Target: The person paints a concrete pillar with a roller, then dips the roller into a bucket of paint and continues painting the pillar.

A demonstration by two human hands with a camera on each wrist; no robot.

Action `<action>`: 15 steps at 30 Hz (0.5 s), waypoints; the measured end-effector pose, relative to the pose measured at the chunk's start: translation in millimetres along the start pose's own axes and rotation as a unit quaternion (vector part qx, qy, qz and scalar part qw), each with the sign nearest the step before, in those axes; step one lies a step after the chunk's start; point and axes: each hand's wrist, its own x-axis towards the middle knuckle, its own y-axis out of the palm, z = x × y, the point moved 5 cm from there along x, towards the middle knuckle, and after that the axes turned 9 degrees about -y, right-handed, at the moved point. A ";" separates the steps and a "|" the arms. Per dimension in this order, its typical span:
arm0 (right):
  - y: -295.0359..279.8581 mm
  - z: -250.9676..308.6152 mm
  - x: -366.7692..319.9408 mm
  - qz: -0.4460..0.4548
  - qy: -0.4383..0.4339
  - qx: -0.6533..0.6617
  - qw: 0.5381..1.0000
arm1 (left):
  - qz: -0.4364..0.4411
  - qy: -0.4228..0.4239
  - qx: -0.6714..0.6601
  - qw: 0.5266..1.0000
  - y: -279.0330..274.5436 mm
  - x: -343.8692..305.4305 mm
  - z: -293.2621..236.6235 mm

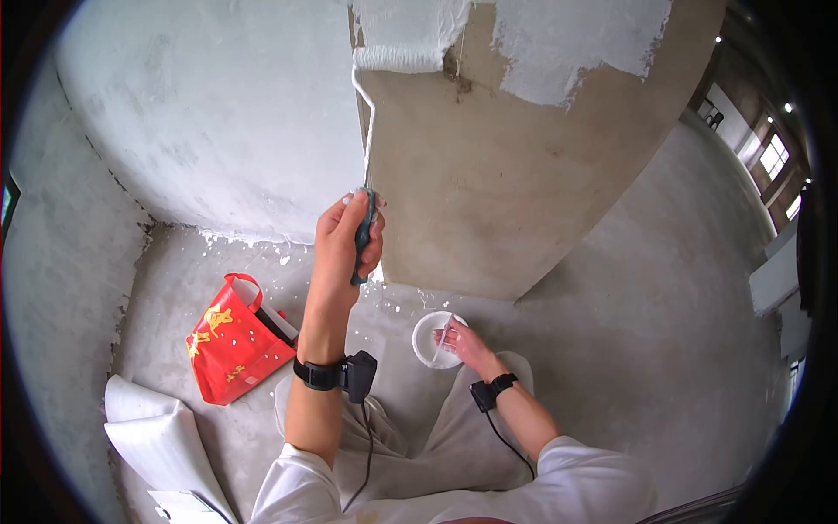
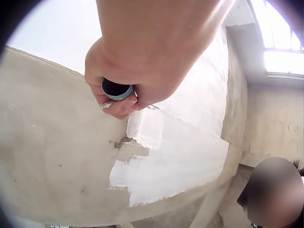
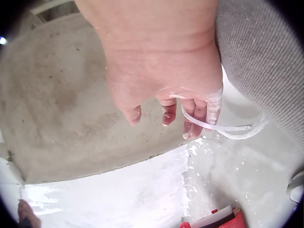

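A paint roller is held up in front of me, my left hand (image 1: 345,231) gripping its dark teal handle (image 1: 364,229). The roller's white sleeve (image 1: 401,59) lies against the wall, at the lower edge of a wet white strip. In the left wrist view the handle's end (image 2: 116,89) pokes out of the fist. Low between my knees is a white bucket (image 1: 422,336) with a pale plastic handle (image 3: 216,127). The fingers of my right hand (image 1: 471,346) are hooked round that handle, white paint smeared on the knuckles and fingertips.
The wall has a bare brown-grey panel (image 1: 489,183) with a white painted patch (image 1: 567,52), beside a whitened wall (image 1: 209,113). A red bag (image 1: 236,349) stands on the paint-spattered concrete floor at left. Nearer lies a rolled white sheet (image 1: 166,432). Another person (image 2: 275,194) shows in the left wrist view.
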 end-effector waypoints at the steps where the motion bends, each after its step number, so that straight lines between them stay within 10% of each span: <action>1: 0.1 0.1 1.1 0.002 0.002 0.002 1.000 | 0.010 0.008 0.001 1.000 3.3 2.0 -9.1; 9: -1.2 0.7 -0.5 -0.008 0.010 0.003 1.000 | 0.055 0.059 0.023 0.996 19.8 11.5 -68.6; 15: -4.5 -3.6 1.2 -0.006 0.012 0.014 1.000 | 0.021 0.019 -0.008 1.000 2.3 2.2 -19.3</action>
